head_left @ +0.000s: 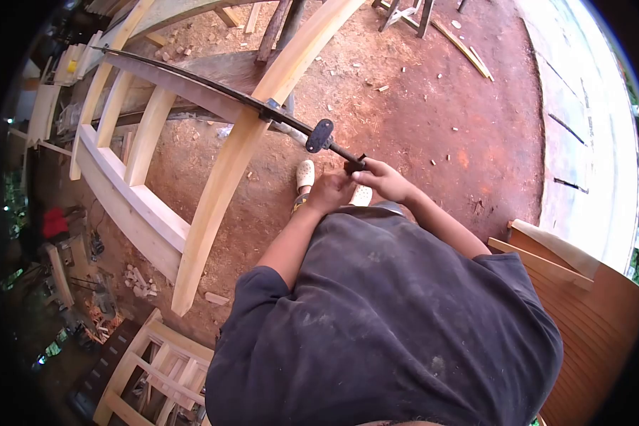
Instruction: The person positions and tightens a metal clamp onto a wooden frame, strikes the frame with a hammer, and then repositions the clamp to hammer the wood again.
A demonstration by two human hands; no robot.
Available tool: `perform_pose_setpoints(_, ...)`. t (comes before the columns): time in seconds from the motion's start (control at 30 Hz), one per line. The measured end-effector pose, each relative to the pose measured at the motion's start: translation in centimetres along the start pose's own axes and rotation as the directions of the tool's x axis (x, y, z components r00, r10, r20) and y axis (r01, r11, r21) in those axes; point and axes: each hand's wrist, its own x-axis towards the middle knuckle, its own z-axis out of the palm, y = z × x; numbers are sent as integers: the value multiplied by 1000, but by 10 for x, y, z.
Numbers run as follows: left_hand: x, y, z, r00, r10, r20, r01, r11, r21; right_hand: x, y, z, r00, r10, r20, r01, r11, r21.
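A long dark bar clamp (297,125) lies across a pale wooden frame (224,177) with curved members. Its bar reaches from the far left rail to the end close to my body. A blue-grey clamp jaw (270,110) sits against the near curved rail, and a flat dark plate with two holes (320,135) is farther along the bar. My right hand (385,180) is closed around the clamp's near end. Beside it, my left hand (332,190) has its fingers curled at the same end; what exactly they grip is partly hidden.
Red-brown dirt floor (433,142) with wood chips surrounds my feet. Slatted wooden panels (575,334) stand at lower right. Another wooden frame (167,376) is at lower left, near scrap blocks (140,282). Loose sticks (465,51) and trestle legs (424,18) are at the top.
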Motion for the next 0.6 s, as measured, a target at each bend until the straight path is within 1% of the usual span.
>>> perform_pose_setpoints(0.03, 2, 1, 1, 1000, 3, -22, -3, 1000, -5, 2, 5, 9, 998, -51, -48, 54, 997, 47)
perform_pose_setpoints(0.07, 1, 2, 2, 993, -119, 2, 119, 992, -40, 6, 8, 10, 994, -93, -51, 89, 993, -84)
perform_pose_setpoints(0.1, 0, 5, 0, 993, -119, 4, 119, 992, -30, 8, 10, 10, 990, -135, -49, 121, 970, -212)
perform_pose_setpoints(0.13, 1, 7, -5, 978, -198, 71, 191, 977, 92, 10, 13, 11, 988, -145, -50, 132, 970, -206)
perform_pose_setpoints(0.17, 2, 9, -12, 950, -282, 132, 249, 943, 221, 13, 18, 14, 994, -104, -34, 102, 992, -77)
perform_pose_setpoints(0.2, 2, 43, -27, 953, -296, 61, 263, 913, 312, 17, 23, 16, 997, -71, -16, 72, 996, 50)
perform_pose_setpoints(0.23, -4, 37, -33, 970, -244, 1, 227, 901, 370, 16, 30, 20, 991, -105, -84, 105, 994, -5)
perform_pose_setpoints(0.27, -11, 31, -44, 965, -263, 10, 247, 918, 309, 16, 37, 25, 981, -150, -125, 152, 988, 8)
perform_pose_setpoints(0.3, -13, 42, -63, 960, -280, 25, 265, 932, 247, 16, 46, 29, 966, -193, -170, 199, 980, 18)
perform_pose_setpoints(0.33, -12, 51, -80, 963, -267, 44, 247, 934, 259, 15, 51, 33, 952, -225, -209, 232, 973, 12)
perform_pose_setpoints(0.37, -10, 60, -96, 972, -234, 9, 229, 955, 189, 15, 55, 40, 945, -228, -233, 238, 971, 17)
perform_pose_setpoints(0.4, -5, 69, -109, 979, -203, -28, 205, 972, 115, 16, 58, 45, 931, -212, -296, 238, 970, 54)
perform_pose_setpoints(0.43, 4, 75, -119, 982, -191, -5, 190, 974, 122, 20, 61, 51, 913, -194, -358, 241, 966, 92)
perform_pose_setpoints(0.47, 16, 81, -131, 997, -24, -70, 33, 991, 129, 27, 65, 58, 881, -209, -425, 279, 954, 109)
perform_pose_setpoints(0.5, 29, 86, -141, 981, 144, -131, -125, 982, 140, 31, 56, 65, 867, -209, -453, 288, 951, 113)
perform_pose_setpoints(0.53, 43, 94, -145, 969, 195, -153, -185, 980, 74, 32, 40, 70, 813, -214, -541, 322, 940, 113)
perform_pose_setpoints(0.57, 57, 81, -143, 947, 264, -182, -269, 963, -3, 34, 31, 75, 753, -210, -624, 351, 930, 111)
perform_pose_setpoints(0.6, 70, 79, -144, 947, 287, -145, -286, 958, 26, 42, 43, 76, 705, -225, -673, 394, 913, 108)
